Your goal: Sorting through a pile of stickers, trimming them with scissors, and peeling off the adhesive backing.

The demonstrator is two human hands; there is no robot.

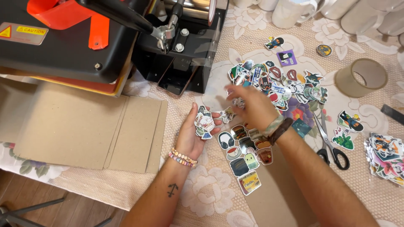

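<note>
Left hand (191,136): palm up, cradling small sticker stack (205,122).
Right hand (251,105): blurred, grip unclear, over sticker pile (277,82) on tabletop (210,189).

Sticker pile (277,82) centre; press (63,42) behind-left, cardboard (84,130) left, scissors (332,143) right, tape roll (362,77) behind-right

One scissors (332,145), one tape roll (361,77), two hands (191,133) (252,107)

Two bare forearms reach forward from the lower edge. The left hand (194,133) lies palm up, fingers loosely curled into a grip, a bead bracelet at the wrist. The right hand (249,106) stretches farther ahead, palm down, fingers blurred, bands around its wrist.
</note>
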